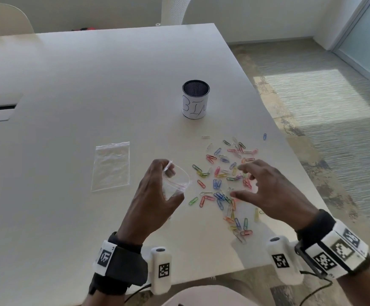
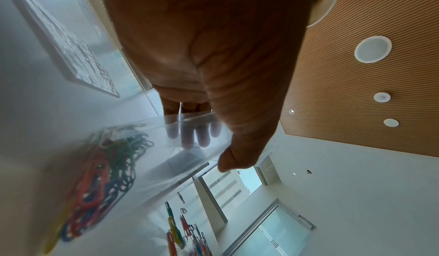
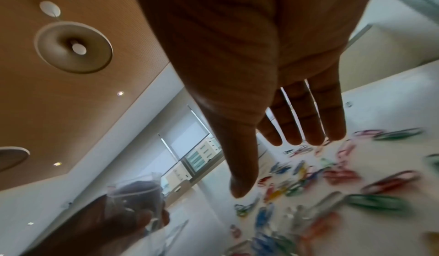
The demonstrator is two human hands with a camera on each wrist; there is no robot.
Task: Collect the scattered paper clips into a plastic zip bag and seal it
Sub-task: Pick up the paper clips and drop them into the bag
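My left hand (image 1: pixel 171 184) holds a small clear zip bag (image 1: pixel 177 180) upright above the table, its red-lined mouth standing open. In the left wrist view, fingers and thumb of this hand (image 2: pixel 209 153) grip the bag (image 2: pixel 166 158), and several coloured clips (image 2: pixel 102 185) show through its lower part. Coloured paper clips (image 1: pixel 223 173) lie scattered on the white table to the right of the bag. My right hand (image 1: pixel 239 181) hovers over them with fingers spread and holds nothing. In the right wrist view that hand (image 3: pixel 268 166) is just above the clips (image 3: pixel 332 175).
A second clear zip bag (image 1: pixel 111 166) lies flat to the left of my left hand. A round mesh cup labelled BIN (image 1: pixel 195 99) stands farther back. The table's right edge (image 1: pixel 290 138) runs close to the outermost clips, with carpet beyond.
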